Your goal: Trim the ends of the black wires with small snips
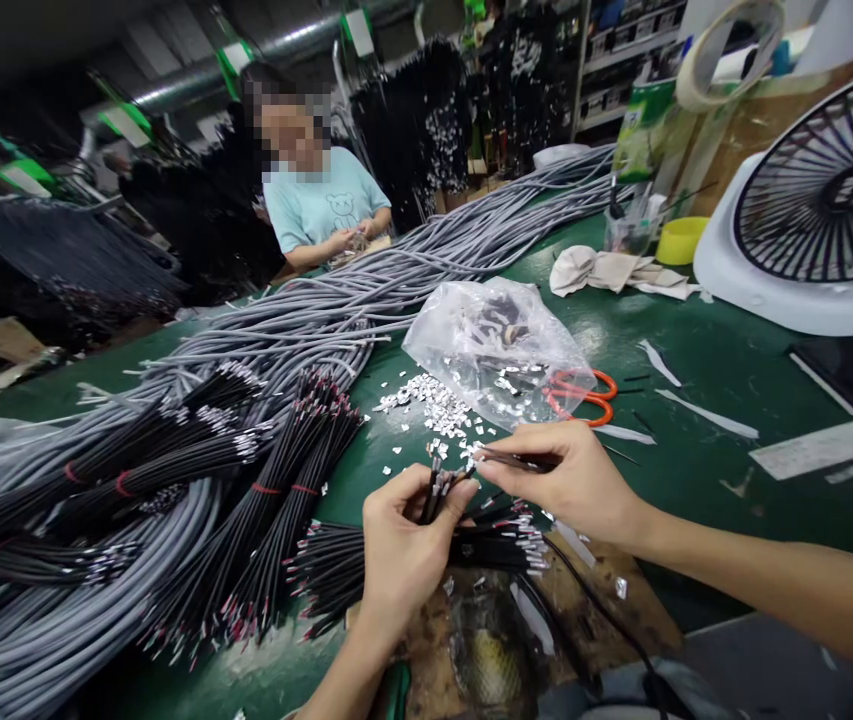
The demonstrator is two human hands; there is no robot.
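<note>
My left hand [403, 545] is closed around a small bunch of thin black wires [437, 490], their stripped ends pointing up. My right hand [565, 480] pinches a slim dark tool, perhaps tweezers [520, 460], with its tip beside the wire ends. Just under both hands lies a bundle of black wires [493, 545] with metal tips. A scatter of small silver bits [437, 405] lies on the green table [703, 370] just beyond the hands.
Tied bundles of black wires [276, 500] and long grey cables [306, 320] fill the left. A clear plastic bag [497, 345] covers orange scissors [591, 395]. A white fan [823, 210], cloth [606, 270] and yellow cup [681, 240] stand at right. Another person [321, 200] works across the table.
</note>
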